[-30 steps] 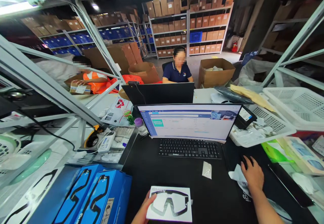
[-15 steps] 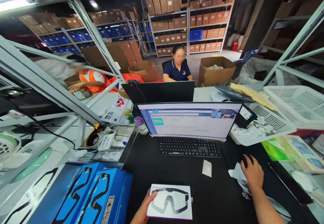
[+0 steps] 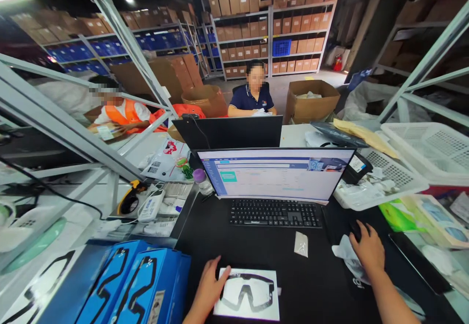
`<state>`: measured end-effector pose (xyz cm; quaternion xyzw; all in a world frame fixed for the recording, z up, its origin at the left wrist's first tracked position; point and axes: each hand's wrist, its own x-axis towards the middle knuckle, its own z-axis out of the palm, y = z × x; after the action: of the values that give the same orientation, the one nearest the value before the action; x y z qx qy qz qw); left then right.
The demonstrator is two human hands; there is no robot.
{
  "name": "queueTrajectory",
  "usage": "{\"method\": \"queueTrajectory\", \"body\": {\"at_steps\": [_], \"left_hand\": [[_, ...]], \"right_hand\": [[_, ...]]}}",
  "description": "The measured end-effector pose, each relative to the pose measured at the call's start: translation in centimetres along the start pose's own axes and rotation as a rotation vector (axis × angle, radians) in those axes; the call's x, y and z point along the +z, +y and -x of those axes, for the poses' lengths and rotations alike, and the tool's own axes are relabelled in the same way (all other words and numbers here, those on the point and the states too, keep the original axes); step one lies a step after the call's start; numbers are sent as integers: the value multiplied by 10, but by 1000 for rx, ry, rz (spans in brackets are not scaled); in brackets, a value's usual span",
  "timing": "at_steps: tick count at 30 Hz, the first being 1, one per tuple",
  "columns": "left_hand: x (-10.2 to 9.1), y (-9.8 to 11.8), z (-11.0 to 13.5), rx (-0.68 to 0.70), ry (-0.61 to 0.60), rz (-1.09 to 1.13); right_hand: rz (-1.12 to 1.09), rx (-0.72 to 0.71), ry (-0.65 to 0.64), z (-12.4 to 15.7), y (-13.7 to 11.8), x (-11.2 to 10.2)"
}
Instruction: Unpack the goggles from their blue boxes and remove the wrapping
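- The white box (image 3: 251,313), a pair of goggles printed on its top, is at 6 o'clock over the dark bench (image 3: 264,253), face up; whether it rests quite flat cannot be told.
- The left hand (image 3: 207,287) is at 9 to 10 o'clock of the white box: fingers loose and spread, thumb touching the corner.
- The right hand (image 3: 369,249), at 2 o'clock from the white box, has its fingers wrapped over the black mouse (image 3: 353,229), grasping it from above.
- The packet (image 3: 301,244) lies between 1 and 2 o'clock from the white box, well apart from both hands.
- The keyboard (image 3: 273,213) is between 12 and 1 from the white box, with the lit screen (image 3: 271,177) just past it.
- The bottle (image 3: 205,187), purple-capped, is at 10 o'clock from the keyboard.
- Blue boxes (image 3: 172,280) stand at 9 o'clock from the white box, near the left hand.
- The black slab (image 3: 419,261) lies at 3 o'clock from the right hand; the perforated basket (image 3: 406,173) sits at 12 o'clock from it.
- At 12 o'clock, beyond a second screen (image 3: 234,131), is a person in a navy shirt (image 3: 244,100); at 11 o'clock, another in an orange vest (image 3: 128,112) has hands on a carton (image 3: 107,132).
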<state>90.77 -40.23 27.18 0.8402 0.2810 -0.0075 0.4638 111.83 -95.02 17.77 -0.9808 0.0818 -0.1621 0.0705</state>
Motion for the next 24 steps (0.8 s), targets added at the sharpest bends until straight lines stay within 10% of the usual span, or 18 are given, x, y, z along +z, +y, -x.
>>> {"method": "queueTrajectory", "body": {"at_steps": [6,11,17,24], "left_hand": [[23,35,-48,384,21,-325],[58,57,-92,610,-62,-547],[69,47,-115,712,-81,-746],[85,41,-109,677,-80,-868]], "right_hand": [[-170,55,224,-9,-32,-39],[-449,-275,153,31,-147,-57],[-434,-668,-177,74,-292,-30],[-368,-714,-190,77,-332,7]]}}
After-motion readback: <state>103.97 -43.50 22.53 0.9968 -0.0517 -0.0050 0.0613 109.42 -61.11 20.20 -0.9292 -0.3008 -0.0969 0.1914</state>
